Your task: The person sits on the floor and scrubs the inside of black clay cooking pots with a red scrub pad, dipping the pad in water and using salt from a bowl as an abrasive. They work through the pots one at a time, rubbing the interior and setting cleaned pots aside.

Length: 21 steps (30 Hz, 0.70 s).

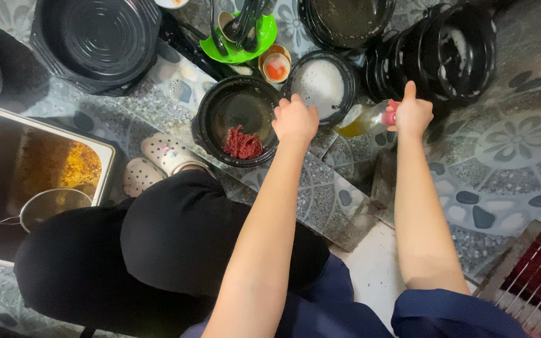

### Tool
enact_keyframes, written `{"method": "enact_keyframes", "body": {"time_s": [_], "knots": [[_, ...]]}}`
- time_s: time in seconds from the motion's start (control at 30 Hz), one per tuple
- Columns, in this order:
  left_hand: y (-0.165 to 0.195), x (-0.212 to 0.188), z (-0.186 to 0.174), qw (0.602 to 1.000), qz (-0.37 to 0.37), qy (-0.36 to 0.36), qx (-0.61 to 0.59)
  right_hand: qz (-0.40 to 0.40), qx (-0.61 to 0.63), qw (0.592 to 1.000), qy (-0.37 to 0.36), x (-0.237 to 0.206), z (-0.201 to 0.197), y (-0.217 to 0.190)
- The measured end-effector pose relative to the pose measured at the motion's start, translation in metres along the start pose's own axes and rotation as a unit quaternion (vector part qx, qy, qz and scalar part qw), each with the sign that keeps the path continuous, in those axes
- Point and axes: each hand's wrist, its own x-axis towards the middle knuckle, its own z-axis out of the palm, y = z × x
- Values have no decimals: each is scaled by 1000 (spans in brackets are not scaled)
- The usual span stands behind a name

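Left hand [295, 119] loosely curled, gripping rim of black bowl [220, 116] holding red paste [243, 144]. Right hand [411, 114] closed round tilted bottle [364, 120] of yellow liquid, just beside bowl. Risk judged: overpour or spill onto patterned floor [521, 150], given steep tilt.
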Motion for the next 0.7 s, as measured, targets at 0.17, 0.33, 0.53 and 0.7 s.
{"method": "enact_keyframes", "body": {"time_s": [0.17,0.33,0.53,0.7], "knots": [[-1,0,-2,1000,1,15,-1,-25,-27,999,11,-2,3,-1],[-3,1,-1,1000,0,16,6,-34,-60,997,27,-10,5,-4],[-6,0,-5,999,14,31,10,-60,-63,995,38,-18,5,-5],[-7,-3,-9,999,18,35,15,-39,-55,997,40,-12,-2,5]]}}
